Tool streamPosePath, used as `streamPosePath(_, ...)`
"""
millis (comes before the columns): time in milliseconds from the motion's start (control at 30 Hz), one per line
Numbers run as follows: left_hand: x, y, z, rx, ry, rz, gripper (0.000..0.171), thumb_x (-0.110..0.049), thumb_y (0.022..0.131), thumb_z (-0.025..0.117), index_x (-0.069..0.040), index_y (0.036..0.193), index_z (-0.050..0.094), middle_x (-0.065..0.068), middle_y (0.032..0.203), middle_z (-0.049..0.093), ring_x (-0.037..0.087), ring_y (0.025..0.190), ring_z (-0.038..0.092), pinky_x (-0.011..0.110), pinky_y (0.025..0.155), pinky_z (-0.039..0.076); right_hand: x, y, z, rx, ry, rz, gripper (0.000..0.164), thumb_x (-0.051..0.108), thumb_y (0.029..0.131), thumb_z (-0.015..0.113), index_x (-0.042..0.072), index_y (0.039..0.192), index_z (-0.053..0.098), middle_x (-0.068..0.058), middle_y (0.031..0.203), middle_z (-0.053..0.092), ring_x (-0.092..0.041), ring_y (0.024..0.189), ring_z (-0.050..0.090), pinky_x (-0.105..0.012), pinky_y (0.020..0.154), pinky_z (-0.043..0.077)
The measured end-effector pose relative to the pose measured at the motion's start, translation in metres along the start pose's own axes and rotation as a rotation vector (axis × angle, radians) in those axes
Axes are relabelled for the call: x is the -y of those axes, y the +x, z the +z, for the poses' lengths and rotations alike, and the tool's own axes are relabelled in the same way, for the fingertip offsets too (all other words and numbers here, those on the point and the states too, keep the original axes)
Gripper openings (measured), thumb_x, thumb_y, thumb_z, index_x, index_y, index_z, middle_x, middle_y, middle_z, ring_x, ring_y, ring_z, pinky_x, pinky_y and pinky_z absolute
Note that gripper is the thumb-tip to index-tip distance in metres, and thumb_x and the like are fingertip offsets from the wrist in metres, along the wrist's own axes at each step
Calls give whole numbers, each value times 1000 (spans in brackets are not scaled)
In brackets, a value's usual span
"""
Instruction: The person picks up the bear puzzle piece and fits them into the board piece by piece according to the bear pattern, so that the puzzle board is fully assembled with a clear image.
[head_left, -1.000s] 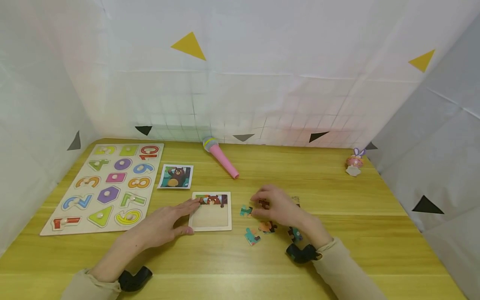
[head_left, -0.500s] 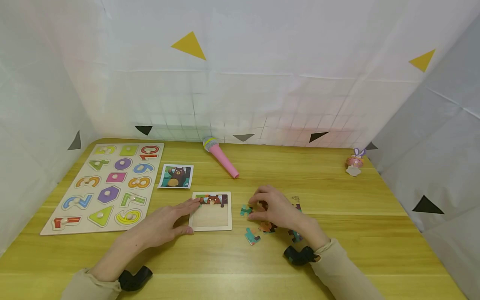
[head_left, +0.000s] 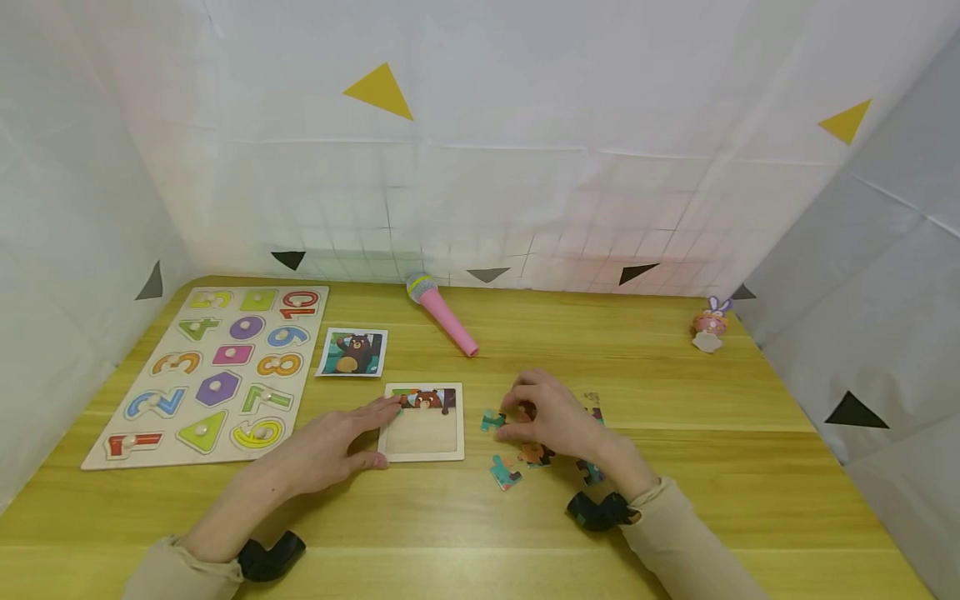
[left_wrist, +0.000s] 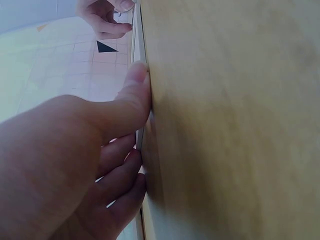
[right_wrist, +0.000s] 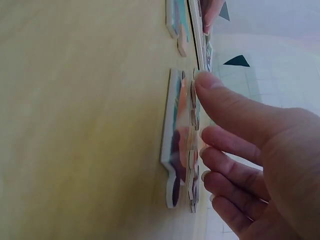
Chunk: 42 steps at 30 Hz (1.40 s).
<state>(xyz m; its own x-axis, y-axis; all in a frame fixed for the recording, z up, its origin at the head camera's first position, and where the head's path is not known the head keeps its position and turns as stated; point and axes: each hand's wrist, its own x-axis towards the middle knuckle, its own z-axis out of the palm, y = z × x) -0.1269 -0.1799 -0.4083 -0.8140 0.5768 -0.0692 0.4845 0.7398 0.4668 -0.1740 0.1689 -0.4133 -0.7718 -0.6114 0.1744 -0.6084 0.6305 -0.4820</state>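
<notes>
My left hand [head_left: 322, 454] rests at the left side of a shallow wooden puzzle tray [head_left: 459, 435], fingertips on its upper left rim and thumb by the lower left corner. A strip with a bear's face [head_left: 426, 399] fills the tray's top; bare wood shows below. To the right, my right hand [head_left: 555, 419] is over loose jigsaw pieces, thumb and forefinger apart around a brown piece partly hidden beneath. A teal piece [head_left: 492, 420] lies at its fingertips. Nearer me lie another teal piece [head_left: 505, 472] and an orange-brown piece [head_left: 536, 455]. Dark pieces [head_left: 589, 472] show beside the wrist.
Behind the tray lies a bear picture card [head_left: 351, 353]. A number-and-shape peg board [head_left: 217, 375] covers the table's left side. A pink toy microphone [head_left: 442, 317] lies at the back, and a small bunny-eared toy [head_left: 710, 323] stands at the far right.
My right hand has shifted slightly to the left over the pieces, its forefinger closer to the teal piece, then stayed still. The left hand and the tray have kept their place.
</notes>
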Motion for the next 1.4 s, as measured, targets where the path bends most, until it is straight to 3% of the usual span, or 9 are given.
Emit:
streamPosePath(467, 0, 0, 0, 4, -11, -17, 73, -41, 94, 68, -19, 156, 37, 8, 160, 36, 31, 143, 41, 50, 112, 40, -1, 0, 1, -3, 15, -15, 20, 33, 85, 80, 17, 95, 76, 3, 88, 59, -14, 76, 45, -23, 63, 38)
streamPosePath(967, 1, 0, 2, -5, -8, -5, 73, -41, 93, 68, -18, 156, 37, 8, 161, 34, 32, 142, 42, 51, 112, 40, -4, 1, 3, 30, 36, -103, 19, 30, 91, 75, 15, 103, 74, 2, 98, 62, -13, 80, 48, -24, 67, 40)
streamPosePath(1200, 2, 1, 2, -8, -6, 9, 75, -40, 93, 68, -17, 157, 35, 7, 162, 32, 32, 141, 43, 50, 112, 40, 2, 2, -1, 41, 64, -58, 21, 29, 95, 70, 14, 110, 70, 3, 106, 67, -14, 96, 60, -33, 81, 52)
streamPosePath(1400, 1, 0, 1, -3, 4, 15, 74, -39, 94, 68, -15, 156, 36, 8, 162, 32, 34, 139, 46, 50, 111, 41, 18, 11, 2, 28, 53, -66, 21, 24, 94, 72, 12, 111, 72, 3, 103, 72, -14, 96, 67, -35, 84, 57)
